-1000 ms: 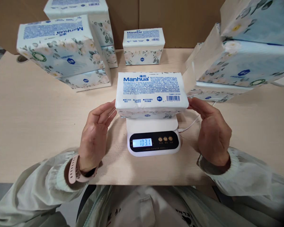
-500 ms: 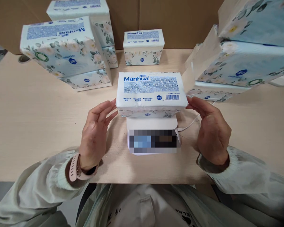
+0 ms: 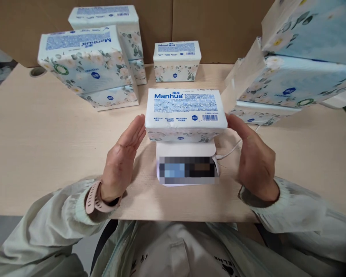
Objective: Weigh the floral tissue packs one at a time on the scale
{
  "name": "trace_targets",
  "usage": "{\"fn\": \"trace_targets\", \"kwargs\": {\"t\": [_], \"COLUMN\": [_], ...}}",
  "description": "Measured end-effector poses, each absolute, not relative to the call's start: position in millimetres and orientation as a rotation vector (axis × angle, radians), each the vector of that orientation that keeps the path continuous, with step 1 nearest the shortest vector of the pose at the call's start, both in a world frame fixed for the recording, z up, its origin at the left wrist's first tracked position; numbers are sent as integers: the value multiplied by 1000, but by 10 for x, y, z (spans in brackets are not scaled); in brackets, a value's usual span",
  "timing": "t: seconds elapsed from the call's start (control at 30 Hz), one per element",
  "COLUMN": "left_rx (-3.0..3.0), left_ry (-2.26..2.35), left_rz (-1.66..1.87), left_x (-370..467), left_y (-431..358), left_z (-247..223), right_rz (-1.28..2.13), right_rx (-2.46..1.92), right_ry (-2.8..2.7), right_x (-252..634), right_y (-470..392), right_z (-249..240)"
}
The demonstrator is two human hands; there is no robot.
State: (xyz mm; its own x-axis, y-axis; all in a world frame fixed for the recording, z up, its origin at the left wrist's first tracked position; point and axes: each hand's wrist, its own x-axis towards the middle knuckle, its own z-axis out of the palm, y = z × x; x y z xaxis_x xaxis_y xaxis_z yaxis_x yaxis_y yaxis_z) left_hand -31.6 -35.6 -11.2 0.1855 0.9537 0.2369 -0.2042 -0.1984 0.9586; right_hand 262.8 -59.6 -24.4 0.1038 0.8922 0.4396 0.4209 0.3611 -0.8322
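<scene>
A pack of tissues (image 3: 187, 109), white and pale blue with "Manhua" print and a barcode on top, rests on a white tabletop device (image 3: 184, 148) that looks like a small scale. The device's front panel is blurred out. My left hand (image 3: 122, 156) stands open at the pack's left end, fingers stretched out and held side by side, the tips at or very near the wrapper. At the opposite end, my right hand (image 3: 255, 159) has its fingers extended along the side, partly hidden behind the pack's corner. Whether either hand presses on it I cannot tell.
Stacked tissue packs (image 3: 88, 73) stand at the left, with a taller stack (image 3: 291, 82) at the right. A single pack (image 3: 175, 61) sits behind, against a cardboard wall (image 3: 202, 29). A white cable (image 3: 232, 150) runs from the device towards the right stack across the wooden table (image 3: 60, 154).
My left fingers have straightened and drawn together, and my right fingers have shifted slightly up along the pack's end. The pack stays on the device; the whole view has shifted slightly.
</scene>
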Motion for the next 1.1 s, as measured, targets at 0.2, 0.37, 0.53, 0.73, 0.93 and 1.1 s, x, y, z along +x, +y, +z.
{"fn": "trace_targets", "kwargs": {"t": [0.2,0.37,0.53,0.73,0.93,1.1], "left_rx": [1374,1396,1693,2271,1825,1321], "left_ry": [792,1040,1268,1460,994,1154], "left_rz": [1295,1585,1625,1497,1385,1461], "left_x": [-306,-694,-1386,-1671,-374,541], "left_y": [-474,-672,-366,-92,-73,1083], "left_z": [44,67,-240,-275,385,386], "right_rz": [712,848,842,591,634,874], "right_rx": [-1122,-1053,-940,-993,-1333,-1549], "right_ry": [-1864,-2160,-2435,-2390,-1332,-1178], "right_x": [2468,2020,1350,1308,1982,2102], "right_y": [-491,-318,89,640,1130,1529], "right_z": [85,536,650,439,242,58]}}
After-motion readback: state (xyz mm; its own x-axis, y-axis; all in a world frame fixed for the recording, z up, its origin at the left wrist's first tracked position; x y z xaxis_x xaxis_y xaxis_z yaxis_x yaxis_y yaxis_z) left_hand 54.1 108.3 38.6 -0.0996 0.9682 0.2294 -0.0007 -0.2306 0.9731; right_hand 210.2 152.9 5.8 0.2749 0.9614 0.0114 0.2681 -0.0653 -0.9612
